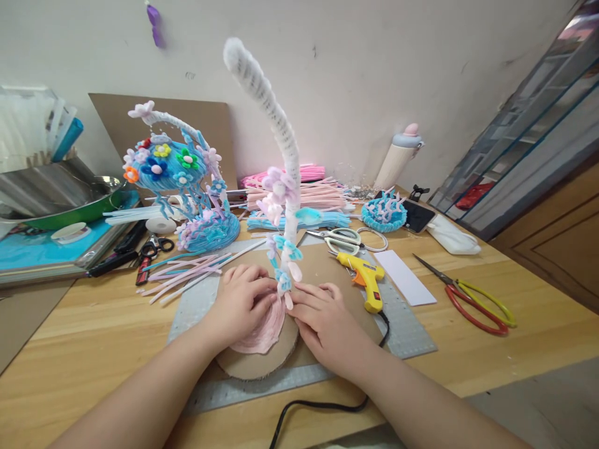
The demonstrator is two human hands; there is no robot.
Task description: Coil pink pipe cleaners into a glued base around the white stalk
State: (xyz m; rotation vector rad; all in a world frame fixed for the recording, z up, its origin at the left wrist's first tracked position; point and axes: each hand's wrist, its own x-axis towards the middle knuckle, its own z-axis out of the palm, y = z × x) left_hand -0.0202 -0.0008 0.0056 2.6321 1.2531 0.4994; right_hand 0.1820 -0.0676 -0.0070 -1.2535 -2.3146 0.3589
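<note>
A tall white pipe-cleaner stalk (pixel 291 156) stands upright and curves left at its top. Lilac and pink flowers (pixel 279 187) and blue leaf shapes (pixel 309 216) are fixed along it. It rises from a round cardboard base (pixel 255 369), partly covered by a pink fuzzy pipe-cleaner layer (pixel 259 337). On the left, my left hand (pixel 246 302) is closed, its fingers pressing the pink pipe cleaner by the stalk's foot. My right hand (pixel 322 318) closes in from the other side, fingertips against the foot of the stalk. The fingers partly hide the contact.
A yellow glue gun (pixel 367 277) lies right of my hand, its black cord (pixel 322 405) running toward the front. Red-and-yellow scissors (pixel 472 302) lie farther right. A decorated blue pipe-cleaner piece (pixel 178 165) stands at back left. Bundles of pipe cleaners (pixel 299 196) lie along the wall.
</note>
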